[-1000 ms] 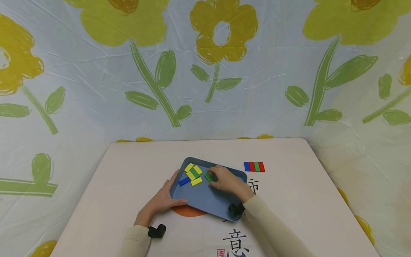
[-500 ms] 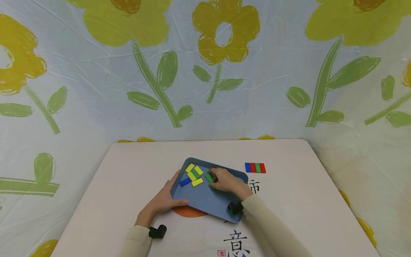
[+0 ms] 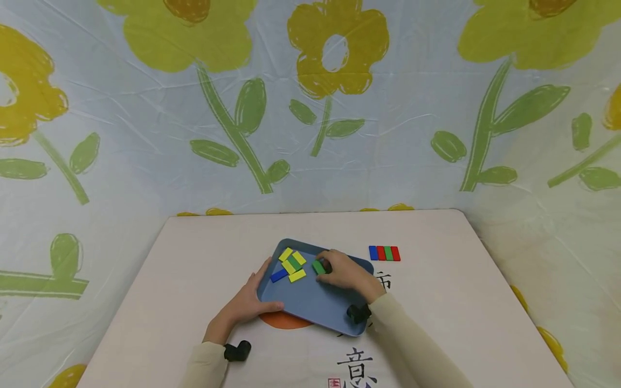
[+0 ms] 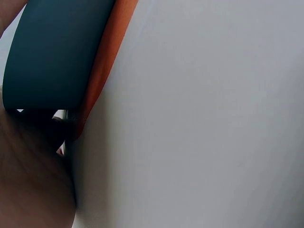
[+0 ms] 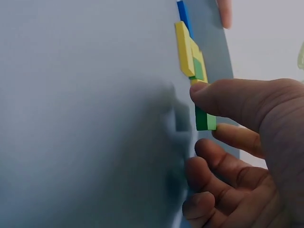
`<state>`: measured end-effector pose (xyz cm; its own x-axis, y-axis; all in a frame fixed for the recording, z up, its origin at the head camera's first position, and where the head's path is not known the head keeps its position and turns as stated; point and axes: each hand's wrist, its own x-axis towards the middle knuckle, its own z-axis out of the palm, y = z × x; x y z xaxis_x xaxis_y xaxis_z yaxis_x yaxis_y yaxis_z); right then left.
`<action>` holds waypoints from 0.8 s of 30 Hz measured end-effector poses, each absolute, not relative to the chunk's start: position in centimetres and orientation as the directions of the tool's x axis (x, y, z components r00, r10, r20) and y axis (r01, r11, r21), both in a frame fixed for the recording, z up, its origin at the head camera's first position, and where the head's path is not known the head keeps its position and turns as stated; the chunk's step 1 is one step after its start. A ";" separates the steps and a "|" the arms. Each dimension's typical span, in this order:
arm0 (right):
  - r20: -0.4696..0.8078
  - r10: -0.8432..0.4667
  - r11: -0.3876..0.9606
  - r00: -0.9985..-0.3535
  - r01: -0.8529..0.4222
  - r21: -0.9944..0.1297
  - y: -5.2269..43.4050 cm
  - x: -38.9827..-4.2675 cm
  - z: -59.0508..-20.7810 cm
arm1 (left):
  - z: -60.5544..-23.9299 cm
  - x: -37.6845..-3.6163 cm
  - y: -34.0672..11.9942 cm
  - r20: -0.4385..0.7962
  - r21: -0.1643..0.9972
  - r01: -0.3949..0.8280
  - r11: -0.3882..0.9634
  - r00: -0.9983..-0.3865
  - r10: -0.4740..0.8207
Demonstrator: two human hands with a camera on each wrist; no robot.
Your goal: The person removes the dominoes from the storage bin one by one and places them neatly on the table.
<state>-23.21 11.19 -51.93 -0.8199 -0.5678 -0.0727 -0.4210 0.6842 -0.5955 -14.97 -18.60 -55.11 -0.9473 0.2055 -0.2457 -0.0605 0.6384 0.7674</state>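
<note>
Fingers of right hand (image 3: 346, 270) pinch green block (image 3: 318, 267) within tray (image 3: 310, 302), near far edge; block partly covered by hand, contact with tray hard to tell. Left hand (image 3: 245, 299) straight-fingered along tray's left edge, some fingers hidden. Since 0.5 s ago, green block drawn slightly away from block cluster (image 3: 288, 267) in far left corner. 4-block row (image 3: 380, 253) on table (image 3: 436, 302), off tray's far right corner.
</note>
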 end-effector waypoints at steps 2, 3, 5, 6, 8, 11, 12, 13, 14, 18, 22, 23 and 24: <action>-0.069 -0.564 0.680 -0.823 -0.415 -0.605 11.4 -23.2 -51.7 | -55.1 -14.9 -18.6 -0.243 0.767 -0.058 0.638 -0.948 0.206; -0.068 -0.563 0.676 -0.823 -0.412 -0.611 11.5 -23.2 -51.7 | -55.2 -14.9 -18.7 -0.241 0.768 -0.057 0.638 -0.948 0.206; -0.069 -0.558 0.670 -0.827 -0.400 -0.625 11.6 -23.2 -51.5 | -55.2 -14.9 -18.7 -0.238 0.768 -0.053 0.638 -0.949 0.208; -0.071 -0.555 0.664 -0.829 -0.390 -0.638 11.7 -23.2 -51.4 | -55.2 -14.9 -18.7 -0.238 0.767 -0.052 0.639 -0.949 0.208; -0.075 -0.545 0.661 -0.835 -0.373 -0.651 11.9 -23.2 -51.2 | -55.2 -14.9 -18.7 -0.235 0.768 -0.050 0.639 -0.949 0.209; -0.076 -0.529 0.656 -0.845 -0.351 -0.668 12.1 -23.3 -51.1 | -55.2 -14.9 -18.7 -0.237 0.766 -0.054 0.640 -0.950 0.205; -0.075 -0.524 0.653 -0.849 -0.344 -0.675 12.2 -23.3 -51.1 | -55.2 -14.9 -18.6 -0.239 0.766 -0.056 0.641 -0.950 0.203; -0.070 -0.518 0.652 -0.853 -0.340 -0.678 12.3 -23.3 -51.0 | -55.2 -14.9 -18.6 -0.239 0.766 -0.056 0.641 -0.950 0.202; -0.065 -0.513 0.648 -0.856 -0.337 -0.683 12.4 -23.3 -51.0 | -55.2 -14.9 -18.6 -0.240 0.766 -0.058 0.641 -0.950 0.201; -0.036 -0.493 0.632 -0.869 -0.330 -0.701 12.8 -23.4 -50.8 | -55.2 -14.9 -18.6 -0.239 0.769 -0.058 0.636 -0.950 0.202; -0.034 -0.462 0.626 -0.886 -0.299 -0.720 13.3 -23.4 -50.2 | -55.2 -14.9 -18.6 -0.240 0.773 -0.060 0.632 -0.949 0.203; -0.036 -0.454 0.625 -0.890 -0.290 -0.724 13.4 -23.3 -50.0 | -55.2 -14.9 -18.5 -0.240 0.773 -0.059 0.631 -0.949 0.204; -0.039 -0.443 0.627 -0.895 -0.279 -0.727 13.6 -23.3 -49.8 | -55.2 -14.9 -18.5 -0.238 0.774 -0.058 0.631 -0.950 0.205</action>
<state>-23.26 13.59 -49.76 -0.8955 -0.4434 -0.0386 -0.2793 0.6274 -0.7269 -14.94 -18.54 -55.19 -0.9495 0.2046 -0.2379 -0.0580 0.6307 0.7739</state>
